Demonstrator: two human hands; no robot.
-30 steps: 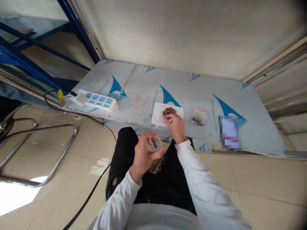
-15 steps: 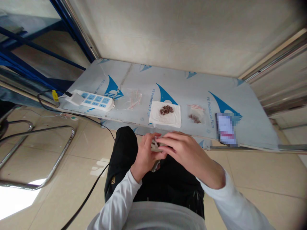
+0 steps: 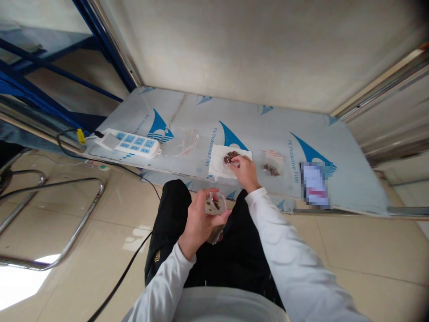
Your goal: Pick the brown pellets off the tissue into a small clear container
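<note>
My left hand (image 3: 201, 217) is closed around a clear plastic bag (image 3: 219, 205) above my lap. The bag's mouth gapes upward, and a few small dark brown pieces show inside. My right hand (image 3: 245, 171) reaches over the bench, thumb and fingers pinched together at the edge of a pile of small, shiny brown pieces (image 3: 229, 156). Whatever lies between those fingertips is too small and covered to make out. The pile rests on a white folded paper or cloth (image 3: 217, 167).
A zip bag holding dark pieces (image 3: 271, 169) lies right of the white sheet, with a phone (image 3: 314, 185) farther right. On the left are clear plastic bags (image 3: 189, 142) and a white power strip (image 3: 140, 145) with a cable. The film-covered bench (image 3: 187, 107) meets a wall behind.
My right hand has left the bag and moved forward to the brown pile on the white sheet. My left hand still holds the bag, whose opening now shows.
</note>
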